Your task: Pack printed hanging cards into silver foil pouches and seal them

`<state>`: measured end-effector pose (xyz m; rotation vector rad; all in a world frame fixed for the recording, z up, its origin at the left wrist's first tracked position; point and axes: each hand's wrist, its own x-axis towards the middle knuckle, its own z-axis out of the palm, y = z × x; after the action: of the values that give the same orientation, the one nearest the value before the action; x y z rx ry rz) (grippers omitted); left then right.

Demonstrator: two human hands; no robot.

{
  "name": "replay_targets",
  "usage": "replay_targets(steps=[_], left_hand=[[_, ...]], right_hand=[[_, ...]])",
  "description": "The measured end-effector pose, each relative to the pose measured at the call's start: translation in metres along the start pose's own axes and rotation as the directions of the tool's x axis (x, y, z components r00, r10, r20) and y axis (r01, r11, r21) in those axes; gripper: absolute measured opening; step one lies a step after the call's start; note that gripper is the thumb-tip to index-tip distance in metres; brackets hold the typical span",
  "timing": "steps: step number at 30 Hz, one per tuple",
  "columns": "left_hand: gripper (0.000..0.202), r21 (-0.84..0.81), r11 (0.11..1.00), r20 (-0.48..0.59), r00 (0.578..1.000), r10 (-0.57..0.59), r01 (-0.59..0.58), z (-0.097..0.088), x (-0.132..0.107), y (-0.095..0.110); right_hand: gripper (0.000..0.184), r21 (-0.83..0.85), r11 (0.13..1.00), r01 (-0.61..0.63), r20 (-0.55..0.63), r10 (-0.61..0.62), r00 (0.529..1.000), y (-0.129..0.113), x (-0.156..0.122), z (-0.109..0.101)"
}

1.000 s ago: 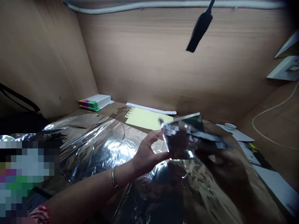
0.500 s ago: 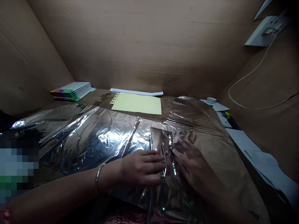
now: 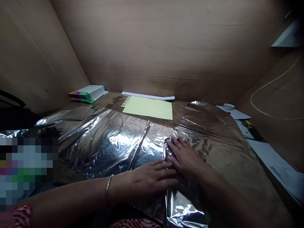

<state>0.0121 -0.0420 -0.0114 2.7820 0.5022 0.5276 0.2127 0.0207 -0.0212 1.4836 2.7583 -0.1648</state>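
Observation:
A wide, shiny silver foil sheet (image 3: 123, 139) lies over the table, creased and folded in several places. My left hand (image 3: 150, 177), with a bangle on the wrist, rests palm down on a narrow folded strip of the foil, fingers stretched out to the right. Just beyond it, my right hand (image 3: 186, 155) lies flat on the upper part of that strip, its fingers spread and pointing away from me. The strip's near end (image 3: 184, 209) shows bright and wrinkled below my hands. Both palms hide part of the fold.
Pale yellow paper (image 3: 148, 107) lies at the back, with folded white paper (image 3: 148, 96) behind it. A stack of booklets (image 3: 87, 93) stands back left. On the right are a small white lid-like dish (image 3: 228, 106), a yellow-and-black tool (image 3: 253, 129) and white sheets (image 3: 275, 161).
My right hand has slid further up the strip and flattened onto it. My left hand stays low on the fold. The near foil now lies brighter, and the view has turned slightly left.

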Motion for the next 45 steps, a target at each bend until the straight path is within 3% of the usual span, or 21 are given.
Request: replay_targets(steps=[2,5,7,9,11,13,14,17,21,24,26,27,28,30,32,34,38,41,45], left_hand=[[0.035,0.021,1.0,0.012,1.0,0.02,-0.02,0.003,-0.004,0.001],[0.034,-0.022,0.998,0.115,0.991,0.066,-0.064,-0.001,-0.007,0.001],[0.044,-0.081,0.996,0.093,0.995,0.036,-0.028,-0.008,-0.008,-0.002],[0.055,-0.136,0.984,-0.006,0.993,-0.121,0.119,-0.012,-0.009,-0.01],[0.052,-0.128,0.936,-0.058,0.939,-0.338,0.329,-0.011,-0.008,-0.021],[0.047,-0.034,0.892,-0.023,0.892,-0.452,0.451,-0.004,-0.005,-0.03],[0.048,0.024,0.891,0.014,0.891,-0.453,0.453,0.0,-0.002,-0.031],[0.058,0.106,0.944,0.104,0.941,-0.322,0.312,0.01,0.004,-0.022],[0.053,-0.003,0.999,0.181,0.983,-0.041,0.042,0.012,0.005,0.003],[0.049,-0.061,0.998,0.207,0.978,0.013,0.0,0.011,0.002,0.01],[0.047,-0.078,0.997,0.206,0.979,-0.001,0.017,0.01,0.002,0.008],[0.046,-0.087,0.996,0.206,0.979,-0.003,0.021,0.011,0.002,0.007],[0.047,-0.099,0.995,0.21,0.978,-0.002,0.023,0.011,0.002,0.007],[0.047,-0.12,0.992,0.226,0.974,-0.004,0.032,0.011,0.003,0.007],[0.047,-0.134,0.99,0.237,0.972,-0.011,0.044,0.011,0.005,0.009],[0.051,-0.149,0.987,0.241,0.97,-0.017,0.054,0.01,0.006,0.012],[0.067,-0.201,0.978,0.238,0.971,-0.001,0.05,0.008,0.006,0.014],[0.068,-0.215,0.976,0.231,0.973,0.011,0.04,0.007,0.004,0.013],[0.069,-0.238,0.971,0.222,0.975,0.024,0.03,0.01,0.002,0.012]], right_hand=[[0.061,0.007,1.0,0.011,-0.046,-0.011,0.999,0.001,0.001,0.0],[0.061,0.076,0.995,0.064,-0.025,-0.062,0.998,-0.004,0.004,0.003],[0.064,0.125,0.99,0.07,0.001,-0.07,0.998,-0.006,0.007,0.01],[0.068,0.166,0.984,0.059,-0.004,-0.06,0.998,-0.005,0.007,0.017],[0.069,0.284,0.957,0.063,-0.079,-0.042,0.996,0.0,0.006,0.022],[0.064,0.432,0.899,0.079,-0.186,0.003,0.983,0.009,0.003,0.024],[0.061,0.492,0.866,0.091,-0.229,0.028,0.973,0.013,0.002,0.024],[0.053,0.569,0.814,0.117,-0.28,0.059,0.958,0.022,0.002,0.023],[0.045,0.636,0.759,0.137,-0.32,0.098,0.943,0.021,0.004,0.016],[0.04,0.653,0.751,0.096,-0.374,0.21,0.903,0.017,-0.016,-0.003],[0.034,0.68,0.731,-0.051,-0.339,0.376,0.862,0.015,-0.046,-0.019],[0.033,0.705,0.68,-0.199,-0.242,0.496,0.834,0.013,-0.064,-0.025],[0.037,0.75,0.58,-0.319,-0.036,0.517,0.855,0.01,-0.084,-0.03],[0.048,0.841,0.279,-0.464,0.311,0.452,0.836,0.0,-0.119,-0.032],[0.056,0.871,0.091,-0.482,0.394,0.456,0.798,-0.013,-0.143,-0.025],[0.064,0.898,0.018,-0.44,0.361,0.543,0.758,-0.026,-0.155,-0.016],[0.068,0.875,0.052,-0.482,0.347,0.628,0.697,-0.038,-0.153,-0.004],[0.063,0.822,0.151,-0.549,0.348,0.629,0.695,-0.034,-0.146,0.0],[0.036,0.721,0.324,-0.612,0.353,0.589,0.727,-0.032,-0.142,0.004]])
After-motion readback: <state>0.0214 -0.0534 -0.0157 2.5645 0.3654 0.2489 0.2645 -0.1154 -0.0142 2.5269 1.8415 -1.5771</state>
